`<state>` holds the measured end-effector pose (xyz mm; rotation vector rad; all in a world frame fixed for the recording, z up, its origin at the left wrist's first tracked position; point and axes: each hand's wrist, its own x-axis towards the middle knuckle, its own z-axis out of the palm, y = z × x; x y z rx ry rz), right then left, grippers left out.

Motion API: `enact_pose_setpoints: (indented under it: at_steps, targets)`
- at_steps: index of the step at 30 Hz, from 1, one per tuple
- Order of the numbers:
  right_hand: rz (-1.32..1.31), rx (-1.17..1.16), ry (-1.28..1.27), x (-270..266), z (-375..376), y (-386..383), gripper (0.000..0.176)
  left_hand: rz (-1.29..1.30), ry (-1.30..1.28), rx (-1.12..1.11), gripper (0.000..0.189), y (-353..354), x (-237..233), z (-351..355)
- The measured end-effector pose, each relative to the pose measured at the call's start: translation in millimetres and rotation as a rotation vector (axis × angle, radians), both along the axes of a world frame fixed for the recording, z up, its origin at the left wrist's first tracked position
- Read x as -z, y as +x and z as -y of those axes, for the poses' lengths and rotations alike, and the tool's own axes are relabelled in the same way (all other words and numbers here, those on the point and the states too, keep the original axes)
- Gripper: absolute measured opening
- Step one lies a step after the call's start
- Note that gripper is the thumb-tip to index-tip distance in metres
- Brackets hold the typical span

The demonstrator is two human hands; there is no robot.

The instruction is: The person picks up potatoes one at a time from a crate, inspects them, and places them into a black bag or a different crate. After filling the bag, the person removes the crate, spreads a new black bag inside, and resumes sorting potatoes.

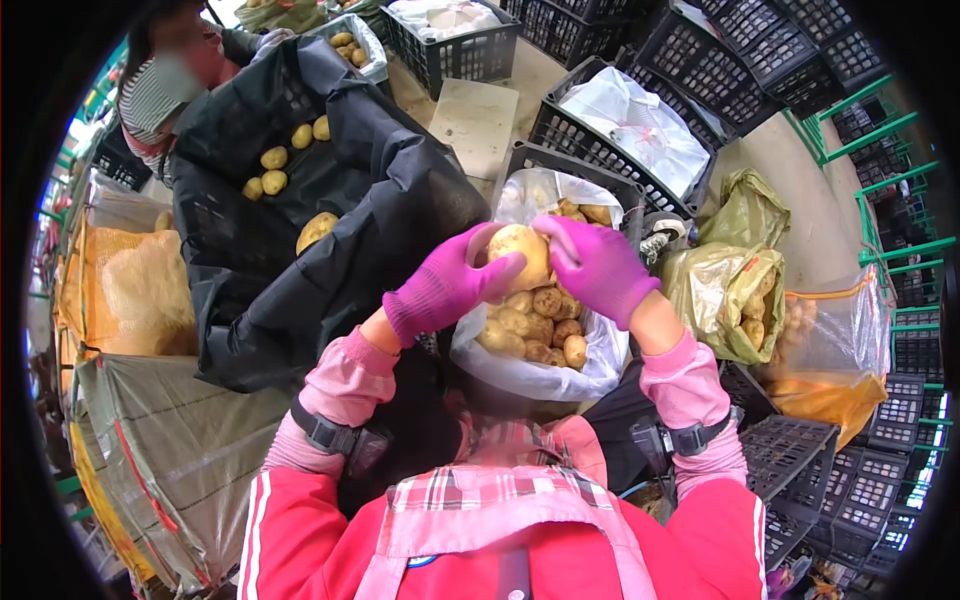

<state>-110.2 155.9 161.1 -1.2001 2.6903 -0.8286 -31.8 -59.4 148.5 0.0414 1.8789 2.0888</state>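
Observation:
Both my hands wear purple gloves and hold one large pale potato (pixel 520 254) between them. My left hand (pixel 450 282) grips its left side, with the thumb in front. On its upper right side is my right hand (pixel 598 262), fingers bent against it. Right below them, a crate lined with white plastic (pixel 590 385) holds several potatoes (pixel 535 325), some brown with soil. To the left, a large container lined with black cloth (pixel 255 290) has several potatoes (pixel 274 158) lying inside.
A co-worker (pixel 165 85) is at the upper left. Black crates (pixel 450 55) stand at the back. Green bags of potatoes (pixel 705 295) are at the right, beside an orange bag (pixel 830 400). Grey sacking (pixel 190 450) covers something at the lower left.

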Motion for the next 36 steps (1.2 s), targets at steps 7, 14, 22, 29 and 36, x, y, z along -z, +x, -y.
enact_pose_setpoints:
  at_steps: [7, 14, 22, 29, 36]
  targets:
    - [0.412, 0.210, -0.529, -8, -8, 20, 0.057, 0.222, 0.455, -0.023, 0.051, -7, -13, 3]
    - [0.783, 0.271, -0.776, 5, 9, 40, 0.060, 0.094, 0.180, -0.106, 0.055, -6, -12, -13]
    - [0.355, 0.437, -0.589, 8, 21, 46, 0.054, 0.024, 0.194, -0.105, 0.057, -1, -18, -9]
    - [0.801, 0.327, -0.871, -33, 17, 51, 0.057, 0.066, 0.464, -0.057, 0.062, 3, -28, -6]
    - [0.649, 0.037, -0.963, -26, 16, 53, 0.060, -0.157, 0.282, -0.033, 0.083, -1, -26, 1]
